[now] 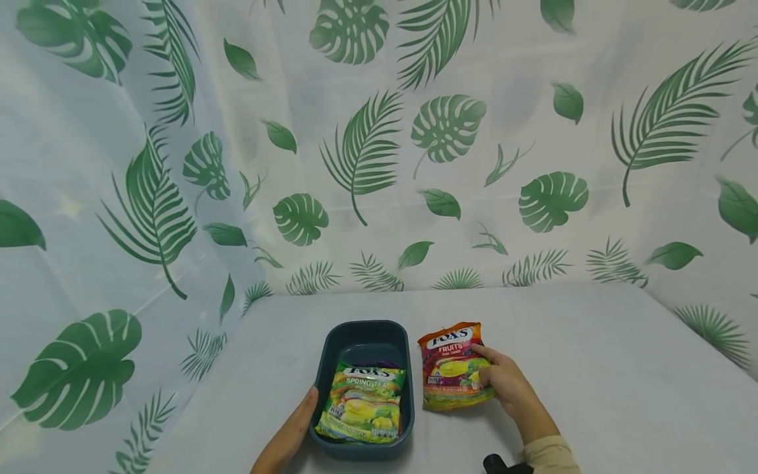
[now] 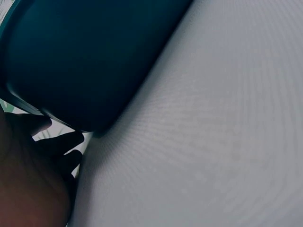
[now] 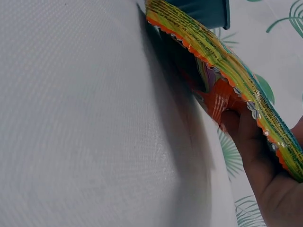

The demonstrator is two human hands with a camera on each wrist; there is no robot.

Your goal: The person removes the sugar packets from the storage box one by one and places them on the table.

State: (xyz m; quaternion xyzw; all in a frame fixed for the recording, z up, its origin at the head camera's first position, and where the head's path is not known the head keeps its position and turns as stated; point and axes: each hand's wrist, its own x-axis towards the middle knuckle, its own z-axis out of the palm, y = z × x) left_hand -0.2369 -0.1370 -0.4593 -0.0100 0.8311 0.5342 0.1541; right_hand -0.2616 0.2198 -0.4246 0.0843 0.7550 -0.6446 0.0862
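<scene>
A dark teal rectangular container (image 1: 361, 333) stands on the table. In it lies a green and yellow candy bag (image 1: 362, 403) marked FOX'S Spring Tea, with a dark purple bit showing behind its top edge. My left hand (image 1: 291, 431) rests along the container's left side. The left wrist view shows its fingers (image 2: 66, 141) extended against the container wall. To the right of the container, my right hand (image 1: 508, 382) grips an orange and red FOX'S Fruits candy bag (image 1: 453, 368) by its right side. In the right wrist view, fingers reach behind that bag, whose lower edge is tilted up from the table.
A white cloth covers the table (image 1: 616, 368). Leaf-printed curtains (image 1: 379, 164) hang behind it and along the left and right sides. A black object (image 1: 496, 463) sits by the right wrist at the front.
</scene>
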